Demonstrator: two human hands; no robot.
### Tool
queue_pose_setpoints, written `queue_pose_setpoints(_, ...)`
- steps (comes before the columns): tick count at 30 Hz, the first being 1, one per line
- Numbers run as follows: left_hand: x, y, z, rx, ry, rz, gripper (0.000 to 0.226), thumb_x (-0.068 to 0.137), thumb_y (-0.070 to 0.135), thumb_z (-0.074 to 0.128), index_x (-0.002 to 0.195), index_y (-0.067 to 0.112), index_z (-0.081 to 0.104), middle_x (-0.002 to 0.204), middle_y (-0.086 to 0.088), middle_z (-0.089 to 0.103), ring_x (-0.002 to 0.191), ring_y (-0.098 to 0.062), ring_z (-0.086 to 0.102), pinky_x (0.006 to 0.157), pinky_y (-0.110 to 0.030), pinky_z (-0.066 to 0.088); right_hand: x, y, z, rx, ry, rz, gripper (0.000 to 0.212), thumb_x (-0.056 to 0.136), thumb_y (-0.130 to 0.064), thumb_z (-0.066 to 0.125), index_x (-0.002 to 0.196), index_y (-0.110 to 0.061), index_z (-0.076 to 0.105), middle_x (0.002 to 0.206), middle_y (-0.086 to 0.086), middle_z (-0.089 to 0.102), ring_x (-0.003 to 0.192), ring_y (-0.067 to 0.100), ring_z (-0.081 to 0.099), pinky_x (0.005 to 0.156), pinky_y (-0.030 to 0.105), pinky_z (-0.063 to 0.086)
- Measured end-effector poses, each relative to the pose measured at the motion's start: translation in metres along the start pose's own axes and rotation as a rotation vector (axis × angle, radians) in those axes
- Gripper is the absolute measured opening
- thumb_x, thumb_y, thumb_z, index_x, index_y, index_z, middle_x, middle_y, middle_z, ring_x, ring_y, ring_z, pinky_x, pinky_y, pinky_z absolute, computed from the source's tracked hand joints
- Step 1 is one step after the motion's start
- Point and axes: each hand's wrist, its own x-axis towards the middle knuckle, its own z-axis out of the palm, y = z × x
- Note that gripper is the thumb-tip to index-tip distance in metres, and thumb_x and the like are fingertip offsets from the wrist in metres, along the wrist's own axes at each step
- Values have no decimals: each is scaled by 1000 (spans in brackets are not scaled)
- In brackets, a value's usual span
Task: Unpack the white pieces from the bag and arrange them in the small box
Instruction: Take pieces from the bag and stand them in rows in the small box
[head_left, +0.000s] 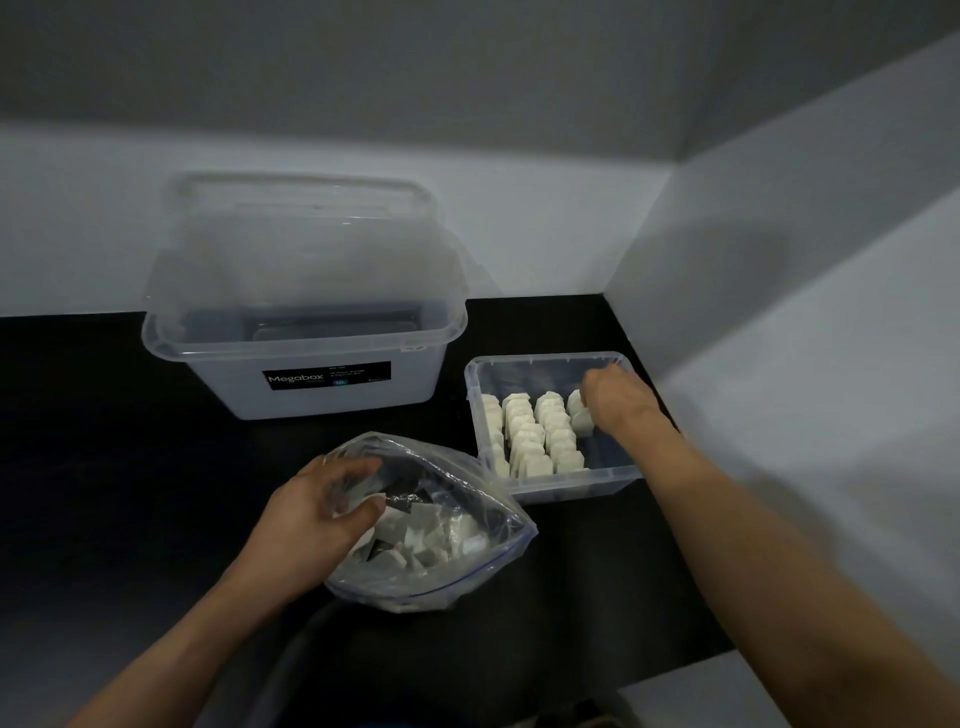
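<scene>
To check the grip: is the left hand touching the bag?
Touching. The head view shows the left hand gripping the open rim of the bag.

Packing nook: black table (78, 467), white walls (519, 218)

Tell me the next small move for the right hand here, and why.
Probably let go of the piece and reach into the bag. The right hand seems to be setting it in the short fourth row of the small box, and the left hand holds the bag open with more pieces inside.
</scene>
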Motion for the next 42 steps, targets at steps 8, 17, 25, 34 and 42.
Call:
queue_pose_setpoints(8,2,0,0,-1,-17,-5,40,85,30,79,124,32,68,122,16,59,106,5,58,85,-14,44,-5,-6,4,-134,76,-34,41,98,-12,65,137,-8,53,127,13,67,111,27,69,89,34,57)
queue_pose_setpoints(17,-4,0,-4,20,-30,12,49,88,4,70,130,29,65,127,11,55,119,-7,57,96,-17,43,-92,-13,-48,560,403,8,23,96,-12,65,116,-16,75,104,5,76,94,24,73,77,27,52)
queue_pose_setpoints(25,-17,-3,-6,168,-70,140,56,86,5,68,139,24,59,123,7,52,111,-8,56,85,-10,40,-202,-141,-48,1036,-112,-623,16,96,-16,71,109,-22,79,96,-8,79,84,4,73,82,26,59)
queue_pose_setpoints(34,-33,-5,-15,178,-110,181,52,92,10,64,140,28,55,125,11,49,110,-1,51,93,-11,42,-146,-221,13,828,-147,-248,17,98,-23,61,97,-10,71,92,7,72,89,24,68,81,41,57)
queue_pose_setpoints(42,-33,-4,-17,91,-160,105,56,92,12,63,144,30,51,133,11,48,120,-1,48,97,-17,41,-146,-232,18,763,-111,-177,21,102,-22,56,81,-18,55,88,2,62,76,16,58,67,28,44)
